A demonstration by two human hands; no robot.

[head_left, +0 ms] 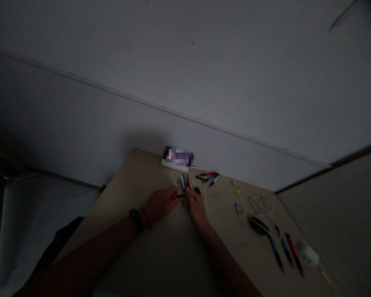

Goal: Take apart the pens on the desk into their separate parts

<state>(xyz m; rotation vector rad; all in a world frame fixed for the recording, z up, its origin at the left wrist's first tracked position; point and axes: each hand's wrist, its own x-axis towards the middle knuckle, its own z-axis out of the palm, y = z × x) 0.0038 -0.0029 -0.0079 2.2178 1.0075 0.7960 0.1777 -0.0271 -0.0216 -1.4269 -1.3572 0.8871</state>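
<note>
Near the middle of the table, my left hand is closed around the red end of a red and black pen. My right hand pinches the pen's black end, so both hands meet on it. Just beyond my fingers lie a white pen barrel, a blue pen barrel and a red pen barrel. Thin white refills rest to the right of my right hand. Small parts between the fingers are too dark to make out.
A phone with a blurred screen leans on a white holder by the wall. Several pen parts lie right of it. Farther right are a coiled white cable, a black mouse-like object, several pens and a white plug.
</note>
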